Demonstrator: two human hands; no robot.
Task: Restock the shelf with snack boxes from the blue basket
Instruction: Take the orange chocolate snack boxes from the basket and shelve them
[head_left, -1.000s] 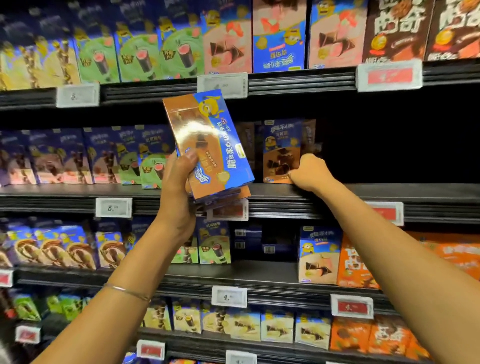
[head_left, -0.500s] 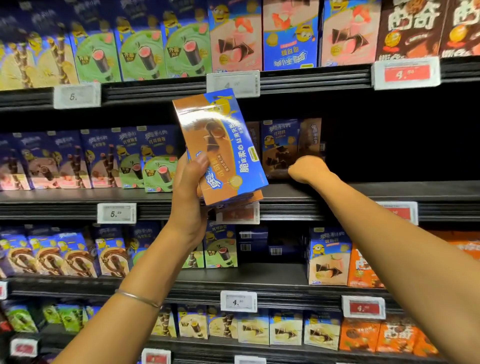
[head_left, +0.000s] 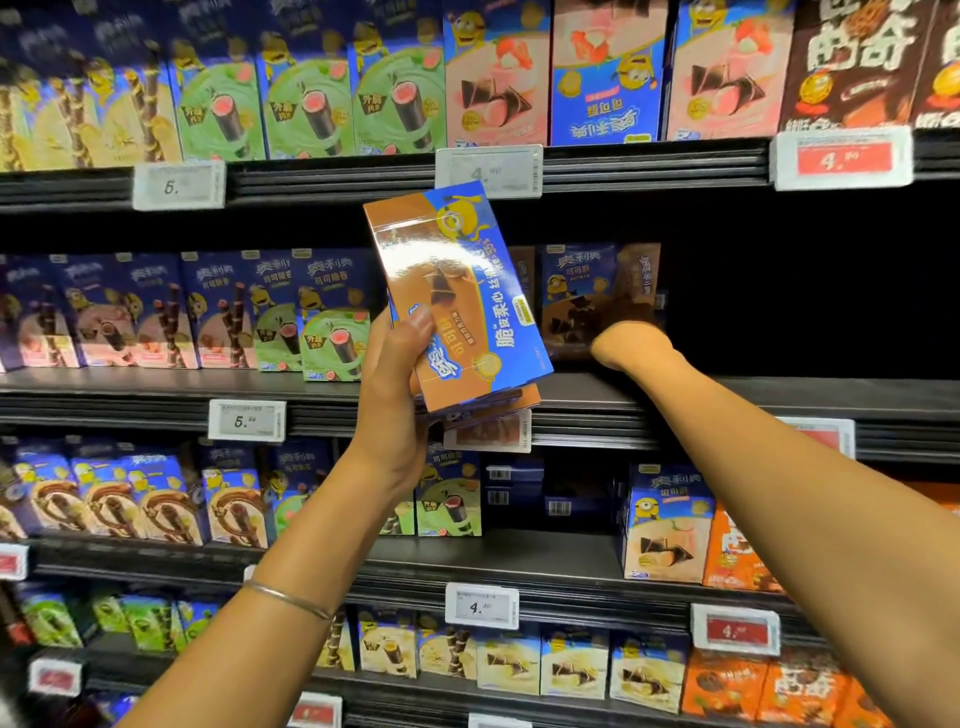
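My left hand (head_left: 395, 384) holds a small stack of brown-and-blue snack boxes (head_left: 457, 296) up in front of the second shelf (head_left: 779, 395), tilted with the top leaning left. My right hand (head_left: 631, 345) reaches into the shelf and rests against a matching brown-and-blue box (head_left: 582, 291) standing there; its fingers are hidden behind the knuckles. The blue basket is out of view.
To the right of the standing box the second shelf is dark and bare. Rows of snack boxes (head_left: 218, 312) fill the shelf's left part and the shelves above and below. Price tags (head_left: 247, 420) hang on the shelf edges.
My right hand has pushed deeper into the shelf toward the standing box. The stack in my left hand has shifted slightly right and up.
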